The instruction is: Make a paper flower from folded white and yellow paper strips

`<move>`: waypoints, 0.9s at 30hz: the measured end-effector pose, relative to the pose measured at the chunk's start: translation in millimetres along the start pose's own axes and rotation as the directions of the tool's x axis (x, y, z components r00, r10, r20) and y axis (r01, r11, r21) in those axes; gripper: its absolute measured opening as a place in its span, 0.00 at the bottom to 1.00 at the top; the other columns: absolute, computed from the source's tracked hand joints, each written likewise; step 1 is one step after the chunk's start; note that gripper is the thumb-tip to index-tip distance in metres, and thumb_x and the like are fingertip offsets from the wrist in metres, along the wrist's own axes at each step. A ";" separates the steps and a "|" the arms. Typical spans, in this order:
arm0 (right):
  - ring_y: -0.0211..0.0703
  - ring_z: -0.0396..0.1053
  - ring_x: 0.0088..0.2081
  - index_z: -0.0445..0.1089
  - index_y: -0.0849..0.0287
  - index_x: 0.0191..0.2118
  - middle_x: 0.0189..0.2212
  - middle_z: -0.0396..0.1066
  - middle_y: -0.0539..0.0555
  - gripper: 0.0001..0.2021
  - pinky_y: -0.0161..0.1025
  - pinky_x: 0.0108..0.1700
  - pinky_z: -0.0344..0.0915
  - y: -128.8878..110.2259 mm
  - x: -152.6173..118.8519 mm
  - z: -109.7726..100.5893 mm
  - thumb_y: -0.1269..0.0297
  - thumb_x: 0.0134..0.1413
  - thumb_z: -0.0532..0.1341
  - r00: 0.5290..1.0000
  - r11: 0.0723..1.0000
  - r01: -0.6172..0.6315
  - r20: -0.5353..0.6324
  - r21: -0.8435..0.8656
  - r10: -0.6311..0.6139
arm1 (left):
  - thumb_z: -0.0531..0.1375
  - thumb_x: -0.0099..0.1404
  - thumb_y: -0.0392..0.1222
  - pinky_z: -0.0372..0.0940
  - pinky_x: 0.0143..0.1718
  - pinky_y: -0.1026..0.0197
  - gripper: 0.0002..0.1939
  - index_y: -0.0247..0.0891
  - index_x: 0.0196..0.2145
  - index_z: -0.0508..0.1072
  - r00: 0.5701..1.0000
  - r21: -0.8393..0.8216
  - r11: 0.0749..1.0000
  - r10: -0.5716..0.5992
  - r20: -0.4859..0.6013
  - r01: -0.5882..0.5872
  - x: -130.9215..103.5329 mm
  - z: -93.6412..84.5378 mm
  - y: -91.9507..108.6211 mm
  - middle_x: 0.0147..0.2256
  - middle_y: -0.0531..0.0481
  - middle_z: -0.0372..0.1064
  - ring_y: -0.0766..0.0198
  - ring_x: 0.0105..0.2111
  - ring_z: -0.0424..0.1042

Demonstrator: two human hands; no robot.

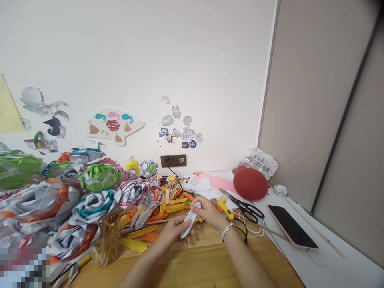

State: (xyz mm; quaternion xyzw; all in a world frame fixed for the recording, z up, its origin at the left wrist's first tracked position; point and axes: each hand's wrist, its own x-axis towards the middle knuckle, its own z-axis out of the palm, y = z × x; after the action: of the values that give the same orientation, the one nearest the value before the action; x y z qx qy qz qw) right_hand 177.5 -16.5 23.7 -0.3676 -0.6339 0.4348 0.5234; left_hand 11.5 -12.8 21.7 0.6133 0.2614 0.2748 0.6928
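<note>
A narrow folded strip of white paper (191, 219) is held slantwise over the wooden table. My left hand (177, 230) grips its lower part, with the thumb on top and fingers beneath. At its upper end, my right hand (205, 211) pinches the paper between thumb and fingers. A silver bracelet (227, 231) circles my right wrist. Just beyond my right hand lies a yellow glue gun (225, 209). Orange and yellow paper strips (174, 206) are piled behind my hands.
Many folded paper flowers (97, 206) crowd the left. Black scissors (247, 210), a red balloon-like object (251, 184), a phone (292, 227) and a thin stick (315, 227) lie right. A cable runs from the wall socket (173, 161) to the table.
</note>
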 end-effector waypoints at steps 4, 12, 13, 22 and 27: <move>0.31 0.56 0.16 0.63 0.58 0.34 0.14 0.58 0.43 0.09 0.28 0.19 0.51 0.8 0.3 0.9 0.59 0.50 0.59 0.998 0.988 -0.050 0.036 -0.143 0.056 | 0.60 0.47 0.63 0.48 0.11 0.71 0.26 0.33 0.27 0.65 0.996 0.179 0.980 0.090 -0.029 -0.083 3.1 -2.4 -5.4 0.16 0.57 0.60 0.76 0.10 0.55; 0.29 0.55 0.14 0.64 0.60 0.36 0.14 0.62 0.43 0.07 0.26 0.16 0.50 2.1 1.2 -6.4 0.66 0.50 0.56 0.982 0.975 -0.143 0.097 -0.170 0.161 | 0.62 0.49 0.56 0.34 0.13 0.70 0.23 0.33 0.35 0.67 0.997 0.009 0.997 -0.070 -0.045 0.071 0.8 -2.6 -6.6 0.16 0.61 0.52 0.79 0.12 0.39; 0.29 0.55 0.14 0.64 0.60 0.36 0.13 0.62 0.42 0.06 0.26 0.16 0.50 3.2 1.4 -4.8 0.67 0.49 0.56 0.983 0.973 -0.157 0.068 -0.168 0.170 | 0.61 0.50 0.55 0.36 0.13 0.71 0.23 0.33 0.35 0.68 0.997 0.035 0.998 -0.054 -0.062 0.057 1.0 -1.8 -6.9 0.16 0.61 0.53 0.78 0.12 0.40; 0.28 0.51 0.09 0.64 0.61 0.26 0.09 0.60 0.42 0.06 0.27 0.12 0.46 10.2 5.4 15.8 0.74 0.40 0.52 0.923 0.944 -0.331 -0.206 0.004 0.324 | 0.59 0.51 0.38 0.57 0.48 0.55 0.16 0.37 0.41 0.72 0.882 0.695 0.694 0.430 -0.191 -0.187 6.4 -4.6 -16.4 0.43 0.43 0.71 0.51 0.43 0.67; 0.28 0.50 0.08 0.62 0.60 0.23 0.09 0.59 0.42 0.04 0.27 0.11 0.45 10.1 6.6 21.2 0.73 0.41 0.51 0.905 0.930 -0.360 -0.214 0.072 0.367 | 0.55 0.56 0.39 0.58 0.47 0.56 0.13 0.38 0.38 0.74 0.866 0.677 0.704 0.458 -0.199 -0.217 6.4 -5.4 -13.4 0.41 0.44 0.73 0.53 0.42 0.68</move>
State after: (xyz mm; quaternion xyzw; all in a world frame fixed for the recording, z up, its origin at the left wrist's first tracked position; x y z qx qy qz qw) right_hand 155.6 -10.4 14.9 -0.5179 -0.4845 0.4901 0.5068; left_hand 13.1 -5.8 7.6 0.7880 0.3393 0.3999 0.3225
